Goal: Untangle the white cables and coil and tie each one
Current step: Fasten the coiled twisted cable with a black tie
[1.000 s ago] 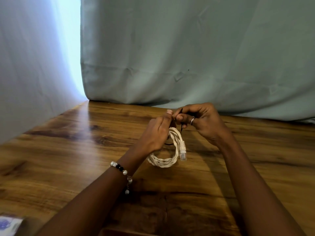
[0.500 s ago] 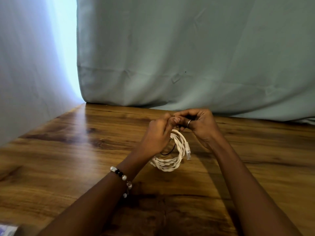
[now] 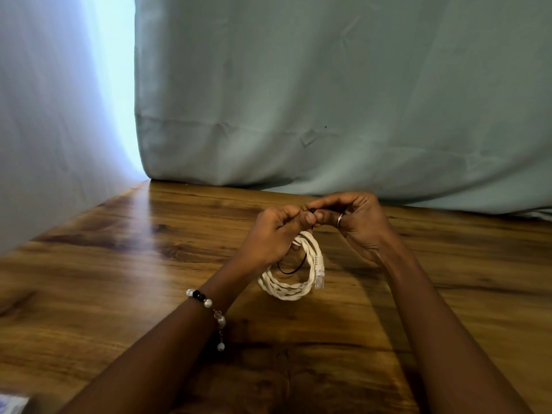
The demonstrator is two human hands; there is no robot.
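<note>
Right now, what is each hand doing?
Left hand: holds the coiled white cable, pinching the black tie.
Right hand: pinches the black tie.

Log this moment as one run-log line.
step: tying coil | left hand: pinches black tie | right hand: pinches tie end | white cable: coiled, hanging above table

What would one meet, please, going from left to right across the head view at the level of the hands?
Bracelet → left hand → cable connector → right hand.
</note>
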